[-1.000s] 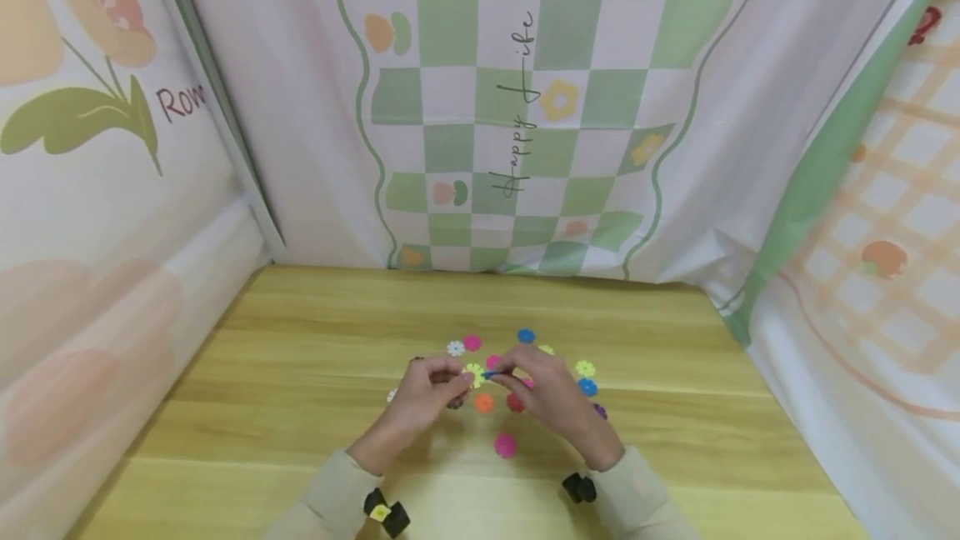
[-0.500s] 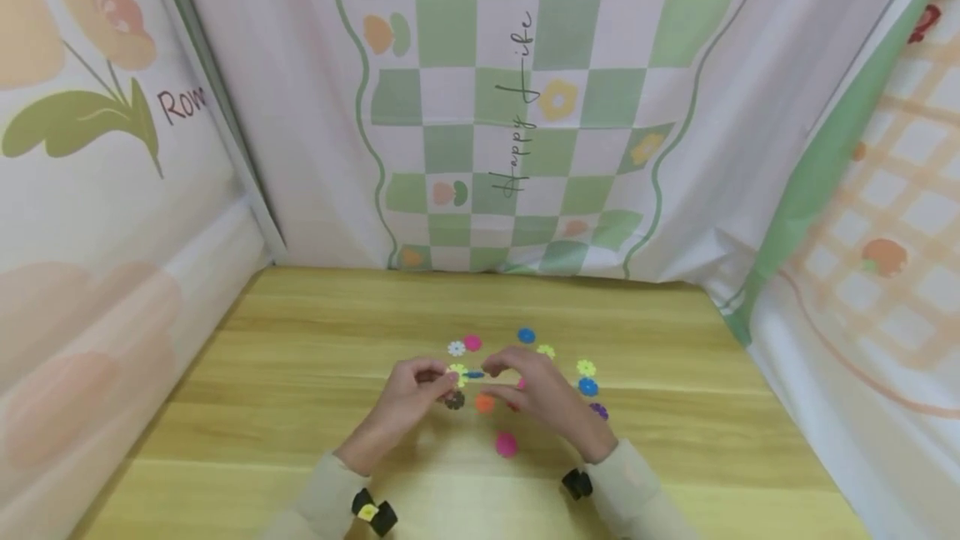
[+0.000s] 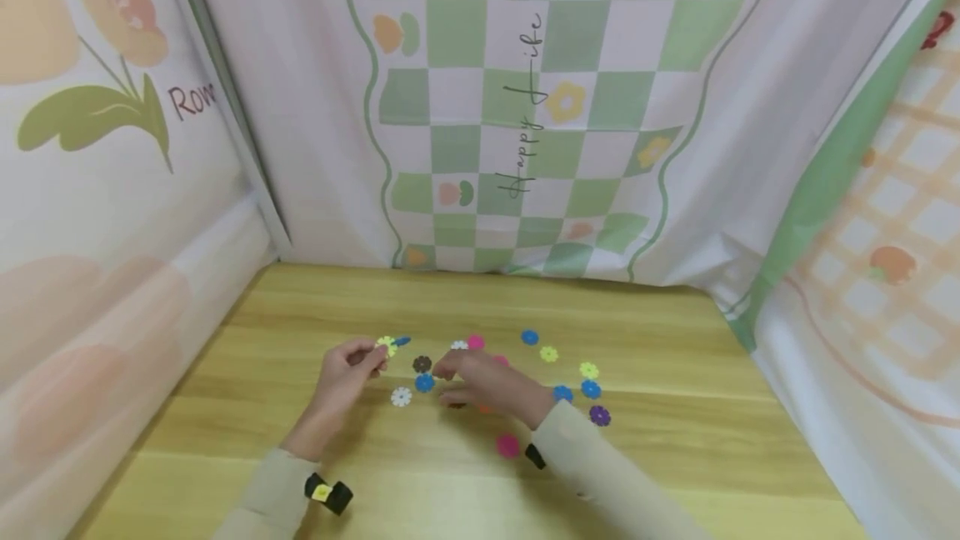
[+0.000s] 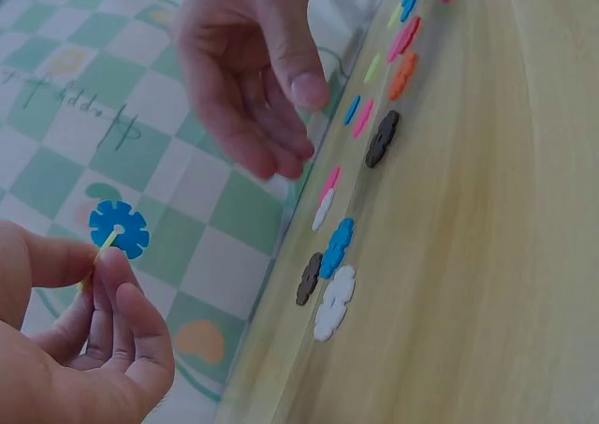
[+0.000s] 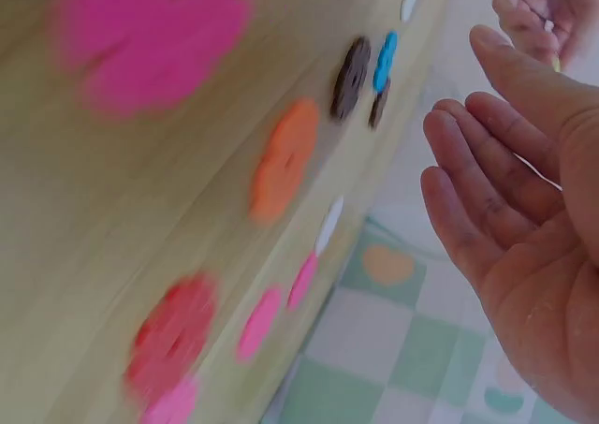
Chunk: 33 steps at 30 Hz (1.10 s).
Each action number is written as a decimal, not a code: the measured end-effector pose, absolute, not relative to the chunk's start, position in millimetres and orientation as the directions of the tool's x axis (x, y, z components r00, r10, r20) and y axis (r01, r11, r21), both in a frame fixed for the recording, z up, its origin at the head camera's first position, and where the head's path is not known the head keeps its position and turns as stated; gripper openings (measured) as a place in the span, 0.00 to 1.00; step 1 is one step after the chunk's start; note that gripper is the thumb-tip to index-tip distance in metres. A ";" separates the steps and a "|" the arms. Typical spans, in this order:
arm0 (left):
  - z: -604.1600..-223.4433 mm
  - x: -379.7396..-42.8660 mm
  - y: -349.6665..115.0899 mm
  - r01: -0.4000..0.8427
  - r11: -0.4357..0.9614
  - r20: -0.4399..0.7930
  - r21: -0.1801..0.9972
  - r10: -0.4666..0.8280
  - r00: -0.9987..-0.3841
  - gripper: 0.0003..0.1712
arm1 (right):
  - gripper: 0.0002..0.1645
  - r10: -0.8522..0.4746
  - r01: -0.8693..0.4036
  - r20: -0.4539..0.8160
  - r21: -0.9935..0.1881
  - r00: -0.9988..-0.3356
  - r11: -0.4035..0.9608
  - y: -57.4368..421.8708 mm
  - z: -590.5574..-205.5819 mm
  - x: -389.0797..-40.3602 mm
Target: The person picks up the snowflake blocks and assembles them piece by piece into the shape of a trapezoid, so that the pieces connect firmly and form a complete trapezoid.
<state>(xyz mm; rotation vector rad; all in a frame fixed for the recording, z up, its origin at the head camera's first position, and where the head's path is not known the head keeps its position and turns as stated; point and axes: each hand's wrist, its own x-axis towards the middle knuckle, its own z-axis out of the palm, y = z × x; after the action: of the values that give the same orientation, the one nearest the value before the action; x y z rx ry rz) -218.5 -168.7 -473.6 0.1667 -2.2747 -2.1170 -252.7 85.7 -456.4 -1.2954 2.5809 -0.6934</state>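
Between thumb and fingers my left hand (image 3: 341,382) pinches a yellow flower-shaped plastic disc (image 3: 386,345), raised above the table's left part. A blue notched disc (image 4: 119,227) is joined crosswise to it and sticks out beyond the fingertips. My right hand (image 3: 491,383) hovers over the middle of the table, fingers apart and loosely bent, holding nothing. Nearest its fingertips in the head view lie a blue disc (image 3: 424,382) and a brown disc (image 3: 422,364). A white disc (image 3: 401,397) lies between the hands. The right hand partly covers an orange disc (image 5: 285,162) in the head view.
More loose discs lie flat on the wooden table (image 3: 660,473): a purple disc (image 3: 599,415), a magenta disc (image 3: 507,446), a yellow disc (image 3: 588,370) and several others. A checkered curtain (image 3: 525,148) closes off the back; printed cloth hangs at both sides.
The right hand has let go of the blue disc, opened its fingers and moved left. The left hand has moved left and away from me, carrying the joined yellow and blue discs.
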 end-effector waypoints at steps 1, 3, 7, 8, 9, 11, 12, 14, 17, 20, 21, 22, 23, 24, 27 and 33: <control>-473.7 -218.9 -170.5 -0.059 0.062 -0.051 0.996 -0.110 -0.993 0.14 | 0.21 -0.799 -0.718 0.045 -0.470 -0.600 0.513 78.8 -456.3 -254.1; -473.9 -219.0 -173.2 -0.056 0.047 -0.050 0.997 -0.125 -0.991 0.14 | 0.22 -0.811 -0.734 0.028 -0.443 -0.585 0.515 64.6 -455.6 -256.9; -475.3 -219.8 -175.9 -0.050 0.041 -0.044 0.998 -0.142 -0.989 0.15 | 0.18 -0.828 -0.764 -0.006 -0.383 -0.560 0.519 41.1 -457.0 -261.1; -475.9 -219.9 -176.7 -0.048 0.041 -0.041 0.998 -0.143 -0.989 0.15 | 0.16 -0.834 -0.774 -0.015 -0.363 -0.551 0.518 35.8 -458.6 -262.0; -476.5 -219.8 -177.2 -0.047 0.040 -0.040 0.998 -0.145 -0.989 0.15 | 0.14 -0.839 -0.781 -0.023 -0.351 -0.544 0.516 30.8 -460.9 -262.9; -477.6 -219.7 -178.0 -0.049 0.040 -0.042 0.998 -0.145 -0.988 0.14 | 0.11 -0.846 -0.793 -0.044 -0.326 -0.531 0.515 22.1 -465.5 -264.1; -477.9 -219.7 -178.3 -0.047 0.041 -0.041 0.998 -0.146 -0.988 0.14 | 0.10 -0.848 -0.799 -0.051 -0.311 -0.527 0.515 18.5 -468.1 -264.6; -478.8 -219.6 -178.2 -0.045 0.038 -0.039 0.998 -0.144 -0.989 0.14 | 0.09 -0.848 -0.805 -0.058 -0.288 -0.526 0.519 12.6 -471.4 -265.2; -479.3 -219.4 -177.2 -0.045 0.036 -0.039 0.998 -0.143 -0.989 0.14 | 0.08 -0.842 -0.806 -0.060 -0.261 -0.536 0.531 6.7 -473.1 -265.8; -479.2 -218.6 -175.7 -0.047 0.038 -0.041 0.998 -0.144 -0.989 0.14 | 0.07 -0.818 -0.779 -0.068 -0.270 -0.571 0.566 4.2 -473.0 -266.2; -479.1 -218.3 -175.1 -0.052 0.036 -0.046 0.998 -0.145 -0.988 0.14 | 0.06 -0.808 -0.766 -0.074 -0.279 -0.585 0.579 4.4 -473.2 -266.4; -479.2 -218.3 -174.3 -0.055 0.038 -0.049 0.998 -0.143 -0.988 0.14 | 0.06 -0.795 -0.746 -0.080 -0.301 -0.601 0.595 5.7 -473.5 -266.5; -479.4 -218.2 -173.4 -0.061 0.039 -0.055 0.997 -0.141 -0.988 0.14 | 0.06 -0.783 -0.724 -0.086 -0.330 -0.616 0.606 7.8 -473.7 -266.4; -479.4 -218.1 -172.3 -0.067 0.041 -0.061 0.997 -0.138 -0.989 0.14 | 0.05 -0.770 -0.700 -0.087 -0.360 -0.632 0.616 10.7 -474.2 -266.4; -480.3 -218.5 -168.1 -0.078 0.048 -0.072 0.996 -0.125 -0.990 0.14 | 0.04 -0.748 -0.635 -0.078 -0.476 -0.659 0.608 24.3 -475.1 -266.5; -485.6 -218.2 -156.7 -0.076 0.067 -0.070 0.995 -0.094 -0.993 0.13 | 0.03 -0.707 -0.517 -0.021 -0.667 -0.707 0.536 60.6 -476.3 -264.7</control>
<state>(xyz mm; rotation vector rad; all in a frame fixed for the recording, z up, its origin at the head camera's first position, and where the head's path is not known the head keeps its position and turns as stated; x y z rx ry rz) -218.2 -156.7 -485.6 0.1823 -2.2848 -2.1293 -264.7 60.6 -476.3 -1.0200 2.4890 -0.9393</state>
